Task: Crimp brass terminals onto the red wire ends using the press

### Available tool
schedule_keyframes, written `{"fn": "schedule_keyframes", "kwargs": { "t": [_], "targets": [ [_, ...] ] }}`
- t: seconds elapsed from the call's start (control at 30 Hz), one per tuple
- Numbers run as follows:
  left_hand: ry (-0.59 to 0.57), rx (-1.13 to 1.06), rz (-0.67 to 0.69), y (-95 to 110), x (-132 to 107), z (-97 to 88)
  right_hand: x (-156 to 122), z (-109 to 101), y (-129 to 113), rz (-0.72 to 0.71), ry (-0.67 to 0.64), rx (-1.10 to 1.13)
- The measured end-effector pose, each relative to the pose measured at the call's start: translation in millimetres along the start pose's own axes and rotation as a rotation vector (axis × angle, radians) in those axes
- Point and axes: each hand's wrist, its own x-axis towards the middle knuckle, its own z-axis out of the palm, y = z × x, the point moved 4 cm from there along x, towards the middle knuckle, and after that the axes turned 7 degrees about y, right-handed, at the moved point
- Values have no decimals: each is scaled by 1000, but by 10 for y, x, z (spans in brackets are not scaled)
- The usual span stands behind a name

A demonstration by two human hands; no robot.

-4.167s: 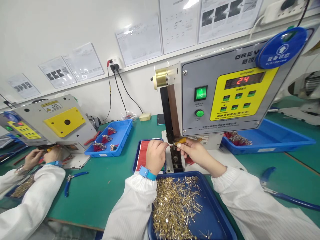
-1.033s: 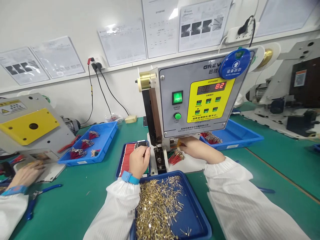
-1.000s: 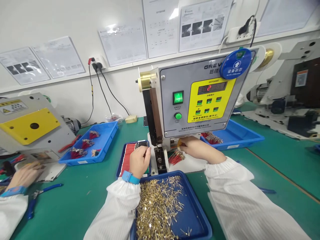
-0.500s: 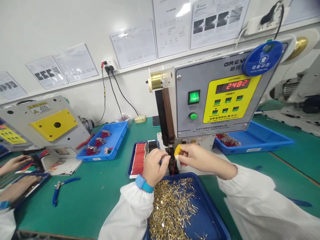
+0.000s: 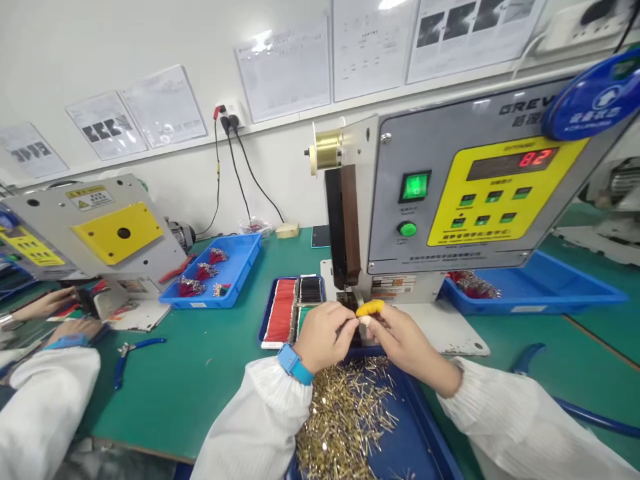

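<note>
My left hand (image 5: 325,337) and my right hand (image 5: 400,340) meet fingertip to fingertip just above the far rim of a blue tray (image 5: 425,433) heaped with several small gold terminal pins (image 5: 345,420). Both hands are pinched on something small between them that I cannot make out. An orange finger cot (image 5: 371,307) covers my right forefinger. Directly behind the hands stands the grey crimping machine (image 5: 450,193) with its dark press head (image 5: 343,227). A blue wrist strap (image 5: 294,363) circles my left wrist.
A tray of red and black wires (image 5: 287,310) lies left of the press. Blue bins hold crimped red wires at the left (image 5: 220,273) and right (image 5: 540,287). Blue pliers (image 5: 127,353) lie on the green mat. A co-worker's hands (image 5: 65,313) work at a second machine (image 5: 95,233).
My hands have drawn back from the press head towards me and now meet over the pin tray's far edge. The view has moved closer to the machine.
</note>
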Motion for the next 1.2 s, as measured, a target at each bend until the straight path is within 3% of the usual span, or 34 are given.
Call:
{"fn": "schedule_keyframes", "kwargs": {
  "t": [0.23, 0.7, 0.87, 1.0, 1.1, 1.2],
  "targets": [
    [-30, -48, -66, -18, -16, 32, 31, -82, -93, -129, -8, -99],
    [-108, -66, -113, -110, -48, 94, 11, -116, -106, -180, -62, -103],
    [17, -29, -227, -194, -65, 59, -13, -117, -6, -75, 47, -69],
    [155, -23, -335, -313, -77, 7, 83, -321, 207, 98, 181, -43],
    [216, -13, -327, -334, -78, -5, 200, -580, 313, 102, 292, -268],
    [197, -17, -251, -293, -70, 20, 270, -699, 370, 97, 276, -412]
  ]
}}
